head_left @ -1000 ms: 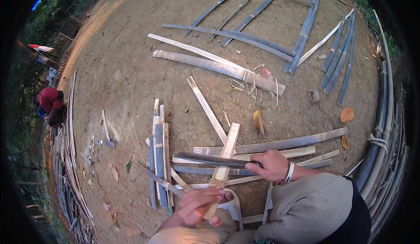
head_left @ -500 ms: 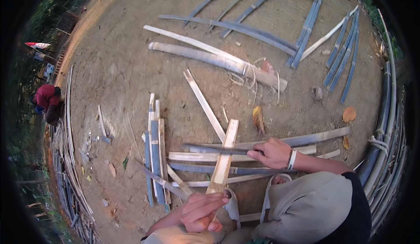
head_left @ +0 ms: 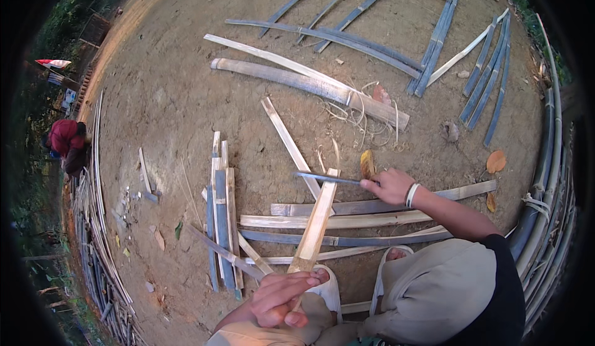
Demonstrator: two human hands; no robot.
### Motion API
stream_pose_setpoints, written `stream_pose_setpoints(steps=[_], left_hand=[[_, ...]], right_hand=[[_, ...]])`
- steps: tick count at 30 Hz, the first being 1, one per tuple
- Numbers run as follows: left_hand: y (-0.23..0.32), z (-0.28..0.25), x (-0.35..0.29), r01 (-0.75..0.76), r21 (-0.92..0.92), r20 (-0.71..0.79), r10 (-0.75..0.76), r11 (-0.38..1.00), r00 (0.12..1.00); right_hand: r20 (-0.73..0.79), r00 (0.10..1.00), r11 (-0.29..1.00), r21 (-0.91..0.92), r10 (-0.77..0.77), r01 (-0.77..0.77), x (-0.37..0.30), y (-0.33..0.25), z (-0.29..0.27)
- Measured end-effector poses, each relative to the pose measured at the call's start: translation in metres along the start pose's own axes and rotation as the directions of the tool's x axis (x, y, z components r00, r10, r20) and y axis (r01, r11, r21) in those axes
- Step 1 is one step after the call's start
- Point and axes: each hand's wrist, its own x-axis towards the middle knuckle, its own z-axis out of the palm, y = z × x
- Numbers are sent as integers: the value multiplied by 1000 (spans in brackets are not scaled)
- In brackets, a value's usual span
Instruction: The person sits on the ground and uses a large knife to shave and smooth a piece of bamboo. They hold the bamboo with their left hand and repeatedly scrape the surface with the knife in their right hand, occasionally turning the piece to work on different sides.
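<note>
My left hand (head_left: 282, 297) grips the near end of a pale bamboo slat (head_left: 317, 222) that points away from me over the ground. My right hand (head_left: 390, 186) holds the handle of a long dark blade (head_left: 325, 178), which lies across the slat's far end. Several split bamboo strips (head_left: 347, 222) lie crosswise under the slat, in front of my knees. A bundle of short strips (head_left: 221, 216) lies lengthwise to the left of it.
A thick bamboo half-pole (head_left: 310, 85) with loose shavings lies farther out on the dirt. Long blue-grey strips (head_left: 446, 30) lie at the top and right. Stacked bamboo poles (head_left: 545, 203) curve along the right edge. A person in red (head_left: 67, 141) crouches at the far left.
My right hand has lifted the blade from the crosswise strips up to the slat's far tip. The left hand keeps its hold on the slat's near end.
</note>
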Motion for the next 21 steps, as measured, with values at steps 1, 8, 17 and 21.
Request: stream_pose_setpoints(steps=[1, 8, 17, 21], left_hand=[[5, -1, -3, 64, 29, -30, -64, 997, 998], [0, -10, -8, 120, 75, 40, -124, 990, 992], [-11, -16, -21, 145, -158, 60, -138, 977, 989], [-5, 0, -10, 105, 48, -107, -100, 993, 989]], right_hand=[[1, 1000, 999, -46, 26, -26, 0, -1, 1], [59, 996, 997, 22, 69, -70, -10, 20, 8], [73, 976, 978, 37, 204, -208, -26, 34, 3], [102, 995, 997, 75, -22, 15, -56, -9, -2]])
